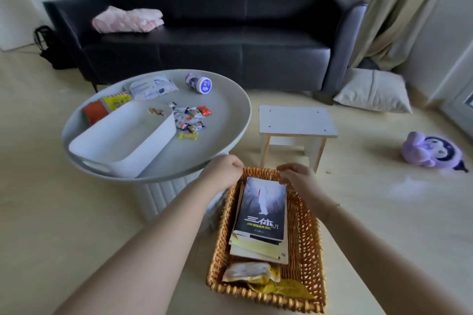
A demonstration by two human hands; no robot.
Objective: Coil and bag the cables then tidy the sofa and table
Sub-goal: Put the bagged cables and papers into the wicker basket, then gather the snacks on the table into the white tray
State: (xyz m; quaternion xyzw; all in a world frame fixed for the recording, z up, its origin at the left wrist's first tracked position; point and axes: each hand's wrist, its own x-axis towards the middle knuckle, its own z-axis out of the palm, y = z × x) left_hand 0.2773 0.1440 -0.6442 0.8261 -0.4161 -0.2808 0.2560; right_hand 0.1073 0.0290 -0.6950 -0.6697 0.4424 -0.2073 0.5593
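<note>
Both hands curl over the far rim of the woven wicker basket (305,233): the left hand (224,170) grips its far left corner, the right hand (294,176) pinches the rim just beside the dark glossy book (262,208) that tops a stack inside. Beyond the left fingers sits the round grey table (230,120), smooth, with a raised lip, carrying a white plastic tub (122,140) and scattered snack packets (189,116). Beyond the right fingers stands a small white stool (297,120). Farther off, the black leather sofa (217,33) holds a folded pink blanket (128,19).

Home living room: sofa (204,20), round table (217,120), curtain (399,7).
</note>
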